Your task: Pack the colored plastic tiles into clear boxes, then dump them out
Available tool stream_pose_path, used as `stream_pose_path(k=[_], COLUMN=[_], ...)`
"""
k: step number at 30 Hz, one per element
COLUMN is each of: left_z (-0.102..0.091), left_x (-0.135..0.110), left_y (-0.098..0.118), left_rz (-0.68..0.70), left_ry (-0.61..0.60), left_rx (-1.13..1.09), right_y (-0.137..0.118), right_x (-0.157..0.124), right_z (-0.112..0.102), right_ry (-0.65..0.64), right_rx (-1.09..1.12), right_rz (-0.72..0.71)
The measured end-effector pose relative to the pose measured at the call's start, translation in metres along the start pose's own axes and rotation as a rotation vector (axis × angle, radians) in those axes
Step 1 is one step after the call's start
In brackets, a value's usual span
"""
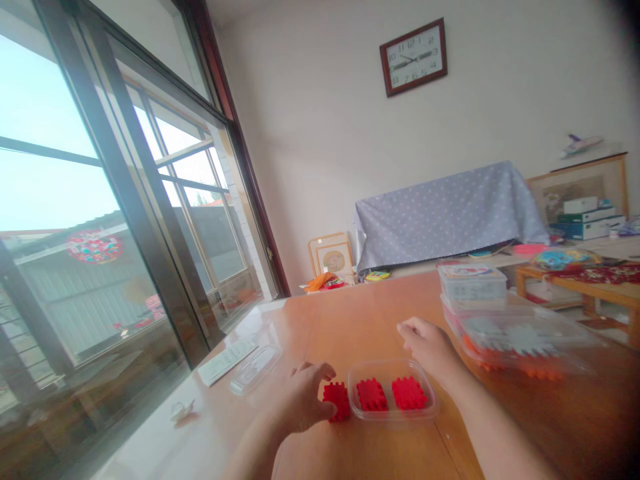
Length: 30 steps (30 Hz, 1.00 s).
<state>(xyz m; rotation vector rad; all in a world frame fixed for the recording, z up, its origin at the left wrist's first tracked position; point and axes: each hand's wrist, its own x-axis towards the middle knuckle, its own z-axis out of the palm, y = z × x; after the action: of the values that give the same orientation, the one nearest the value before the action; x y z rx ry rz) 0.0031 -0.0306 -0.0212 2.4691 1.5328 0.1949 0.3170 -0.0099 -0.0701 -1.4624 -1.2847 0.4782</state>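
My left hand (305, 397) is curled around the left side of a red notched plastic block (338, 402), its thumb over the block's lower part and its fingers at the upper edge. Beside it on the table is a small clear plastic container (395, 419). Inside that container lie two similar red blocks, one at left (371, 395) and one at right (409, 393). Above the container's far right corner, my right hand (427, 343) is closed with its fingers curled in; whatever they may hold is hidden.
A larger clear box (520, 333) with orange and pale notched pieces stands at right, blurred. Behind it is a smaller lidded box (473, 285). At left lie a clear lid (256, 369), a printed sheet (227, 362) and a crumpled wrapper (183, 410). Glass doors (145, 200) flank the table.
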Motion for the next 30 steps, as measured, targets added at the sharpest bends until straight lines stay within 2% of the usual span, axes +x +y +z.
stream_pose_path(k=[6, 11, 15, 18, 22, 25, 30], left_z=[0.004, 0.001, -0.001, 0.005, 0.022, 0.034, 0.043], left_x=[0.0, 0.008, 0.021, 0.031, 0.046, 0.055, 0.064], left_y=[0.0, -0.002, 0.03, 0.065, 0.1, 0.11, 0.116], left_rz=[0.014, 0.037, 0.128, 0.22, 0.243, 0.266, 0.244], left_ry=[0.024, 0.155, 0.207, 0.144, 0.055, 0.025, -0.027], left_rx=[-0.018, -0.106, -0.124, -0.136, -0.133, -0.106, -0.095], right_y=[0.0, 0.0, -0.002, -0.004, -0.005, -0.007, -0.008], right_x=[0.0, -0.001, -0.001, -0.001, -0.002, -0.002, -0.001], right_z=[0.0, -0.001, -0.002, -0.002, -0.003, -0.004, -0.005], right_ry=[-0.006, 0.007, 0.018, 0.024, 0.036, 0.049, 0.058], right_rx=[-0.002, -0.034, -0.022, -0.013, -0.017, -0.021, -0.012], right_rz=[0.002, -0.019, -0.024, -0.022, -0.039, -0.046, -0.045])
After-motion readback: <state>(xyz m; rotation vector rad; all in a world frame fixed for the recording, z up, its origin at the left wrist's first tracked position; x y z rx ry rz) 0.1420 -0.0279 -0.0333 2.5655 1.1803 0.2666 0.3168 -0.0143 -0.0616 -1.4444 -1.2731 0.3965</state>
